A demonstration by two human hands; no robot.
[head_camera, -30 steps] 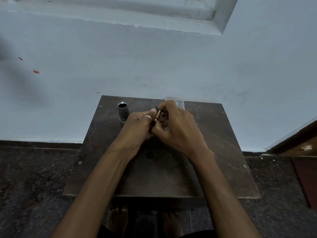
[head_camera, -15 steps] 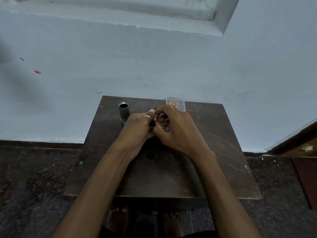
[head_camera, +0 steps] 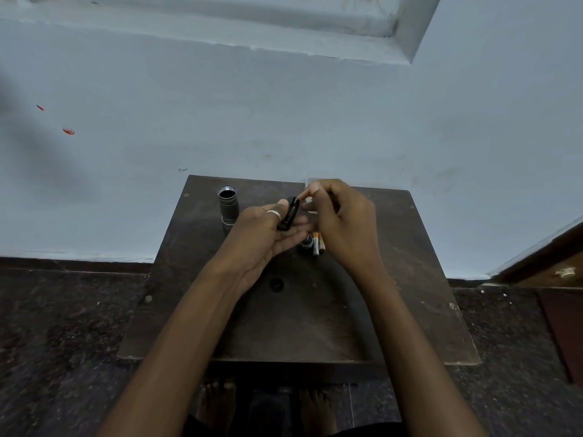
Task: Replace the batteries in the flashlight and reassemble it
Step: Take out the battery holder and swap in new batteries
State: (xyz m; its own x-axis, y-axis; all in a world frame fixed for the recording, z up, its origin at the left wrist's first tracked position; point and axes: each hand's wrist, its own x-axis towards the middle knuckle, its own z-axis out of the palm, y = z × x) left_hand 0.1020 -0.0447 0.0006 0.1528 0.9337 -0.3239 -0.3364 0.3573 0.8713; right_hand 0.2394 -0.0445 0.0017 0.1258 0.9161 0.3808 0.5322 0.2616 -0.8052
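Note:
My left hand lies palm up over the table and holds a black battery holder between thumb and fingers, tilted up to the right. My right hand hovers just right of it, thumb and forefinger pinched together near the holder's top end; I cannot see whether anything is between them. The grey flashlight body stands upright and open-topped at the back left. Two orange-tipped batteries and a dark tail cap lie on the table under my right hand.
The dark wooden table stands against a pale blue wall. A clear plastic case peeks out behind my right fingers at the table's back edge. Dark stone floor surrounds the table, and my bare feet are below its front edge.
My hands have drawn apart. The orange battery seen earlier at the holder is gone from it, the right fingers lifted back and right, and the batteries and cap on the table now show.

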